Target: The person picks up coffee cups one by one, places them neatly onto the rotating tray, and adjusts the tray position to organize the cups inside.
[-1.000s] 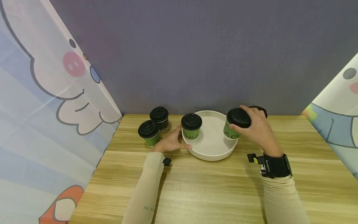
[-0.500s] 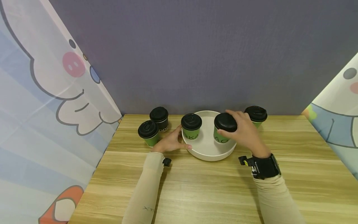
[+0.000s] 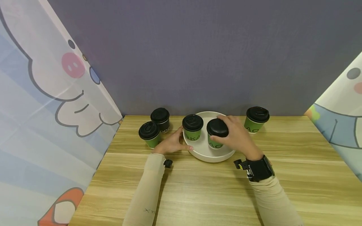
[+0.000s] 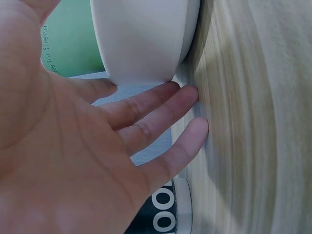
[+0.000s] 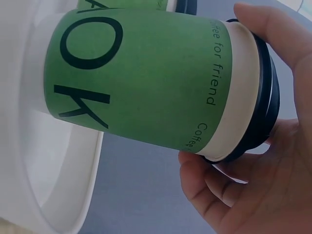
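wood-grain desk [image 3: 203, 194] lay beneath; right hand [image 3: 237, 134] gripped a green cup [image 3: 215, 131]; left hand [image 3: 171, 143], fingers extended, touched a white tray [image 3: 212, 159].

Soft even light, pale glare on tabletop [image 3: 195, 191], faint shadows

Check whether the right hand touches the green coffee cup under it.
Touching: the right wrist view shows the right hand gripping the green coffee cup around its lid.
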The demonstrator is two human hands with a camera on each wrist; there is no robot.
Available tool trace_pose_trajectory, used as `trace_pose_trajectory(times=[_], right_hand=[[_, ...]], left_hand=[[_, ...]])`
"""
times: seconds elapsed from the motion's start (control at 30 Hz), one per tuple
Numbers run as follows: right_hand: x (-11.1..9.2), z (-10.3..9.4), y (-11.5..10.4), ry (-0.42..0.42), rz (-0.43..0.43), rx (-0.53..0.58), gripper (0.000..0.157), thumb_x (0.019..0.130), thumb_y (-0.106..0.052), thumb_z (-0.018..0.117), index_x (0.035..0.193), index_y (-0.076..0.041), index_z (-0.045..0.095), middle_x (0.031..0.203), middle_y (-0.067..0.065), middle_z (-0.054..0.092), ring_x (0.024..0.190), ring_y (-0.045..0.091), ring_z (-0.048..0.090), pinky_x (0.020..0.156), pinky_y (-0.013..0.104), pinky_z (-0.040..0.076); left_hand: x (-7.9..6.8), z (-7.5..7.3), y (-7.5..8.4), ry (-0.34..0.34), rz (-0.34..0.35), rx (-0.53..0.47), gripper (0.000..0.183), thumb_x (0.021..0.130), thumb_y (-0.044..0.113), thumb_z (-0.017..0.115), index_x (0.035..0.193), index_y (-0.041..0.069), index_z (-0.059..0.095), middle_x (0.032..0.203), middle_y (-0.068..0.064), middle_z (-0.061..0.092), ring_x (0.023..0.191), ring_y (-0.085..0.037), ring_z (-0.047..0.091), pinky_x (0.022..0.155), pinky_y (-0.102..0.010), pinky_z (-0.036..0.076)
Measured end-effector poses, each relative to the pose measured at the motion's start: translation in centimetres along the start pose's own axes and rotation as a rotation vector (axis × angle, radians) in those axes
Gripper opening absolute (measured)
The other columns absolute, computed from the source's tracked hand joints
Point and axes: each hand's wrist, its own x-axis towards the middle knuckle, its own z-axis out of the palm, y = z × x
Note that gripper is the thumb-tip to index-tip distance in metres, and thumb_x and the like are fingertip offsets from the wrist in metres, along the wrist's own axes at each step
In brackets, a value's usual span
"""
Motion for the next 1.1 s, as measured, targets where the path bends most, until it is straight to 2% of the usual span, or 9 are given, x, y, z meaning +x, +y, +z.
trace_pose_trajectory(times=[0.13,0.33,0.67,1.0,1.1], right_hand=[[0.1,0.5,-0.5,-0.017,-0.002,-0.020,0.092,0.078,-0.055,0.084,0.151,-0.011,0.049,0.150,0.021,0.049,0.137,0.044,0.044,0.102,0.061,0.046],[0.1,1.0,-1.0,-0.051,-0.003,-0.013,0.091,0.078,-0.056,0.083,0.150,-0.011,0.049,0.148,0.018,0.050,0.133,0.042,0.048,0.098,0.060,0.049],[0.2,2.0,-1.5,-0.052,-0.043,-0.024,0.089,0.076,-0.057,0.084,0.146,-0.012,0.053,0.138,0.016,0.056,0.125,0.036,0.053,0.099,0.055,0.048],[0.1,2.4,-2.2,-0.079,-0.018,-0.046,0.090,0.075,-0.059,0.085,0.146,-0.014,0.054,0.139,0.013,0.057,0.124,0.035,0.052,0.091,0.056,0.053],[0.1,2.5,-2.2,-0.075,-0.026,-0.041,0.089,0.074,-0.057,0.087,0.145,-0.013,0.055,0.139,0.015,0.057,0.124,0.036,0.052,0.093,0.056,0.052]], left_hand=[[0.0,0.0,0.0,0.000,0.003,0.008,0.123,0.076,0.048,0.089,0.166,0.027,0.008,0.168,-0.008,0.030,0.153,-0.025,0.033,0.124,-0.050,0.029],[0.1,0.0,-0.1,-0.003,0.014,0.007,0.122,0.077,0.047,0.089,0.166,0.028,0.007,0.166,-0.007,0.033,0.149,-0.025,0.039,0.122,-0.049,0.033],[-0.1,0.0,-0.1,-0.004,0.003,-0.007,0.121,0.078,0.047,0.089,0.166,0.031,0.007,0.168,-0.007,0.029,0.151,-0.026,0.036,0.123,-0.051,0.032],[-0.1,-0.1,-0.2,-0.014,0.022,-0.027,0.120,0.079,0.045,0.088,0.166,0.030,0.007,0.166,-0.008,0.033,0.147,-0.027,0.042,0.121,-0.051,0.034],[0.0,-0.1,-0.2,-0.019,0.018,-0.022,0.120,0.080,0.046,0.087,0.166,0.030,0.006,0.165,-0.007,0.035,0.145,-0.027,0.045,0.120,-0.050,0.036]])
